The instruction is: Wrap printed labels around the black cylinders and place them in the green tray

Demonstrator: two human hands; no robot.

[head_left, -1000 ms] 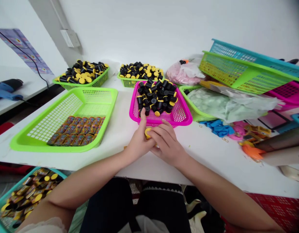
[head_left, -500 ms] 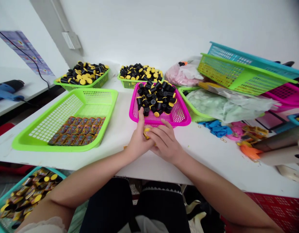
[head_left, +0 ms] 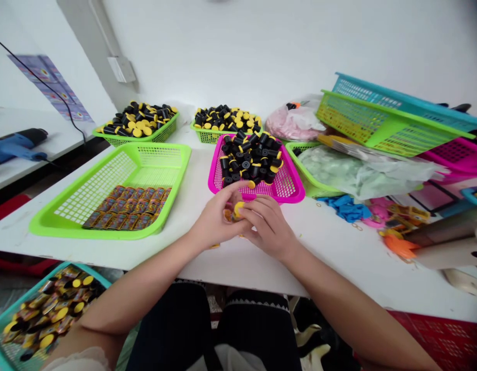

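Observation:
My left hand [head_left: 215, 219] and my right hand [head_left: 269, 226] meet just in front of the pink basket [head_left: 296, 193]. Between them is a small cylinder with a round yellow end [head_left: 239, 208], and an orange-brown printed wrapper shows beside it inside my left hand. My left fingers curl round it with the thumb raised, while my right fingertips press on the yellow end. The rest of the cylinder is hidden by my fingers. Heaped in the pink basket are many black cylinders [head_left: 256, 169] with yellow ends.
On the left, a green basket [head_left: 107, 234] holds rows of printed wrappers [head_left: 128, 208]. Two green baskets of cylinders stand behind. At right are stacked baskets [head_left: 396, 123], plastic bags and blue pieces [head_left: 348, 207]. Below left, a teal basket [head_left: 102, 278] contains wrapped cylinders. A blue heat gun [head_left: 19, 147] lies far left.
My left thumb has tilted from upright towards the right, and my hands have opened slightly, showing more of the yellow end and the wrapper. The view has shifted slightly.

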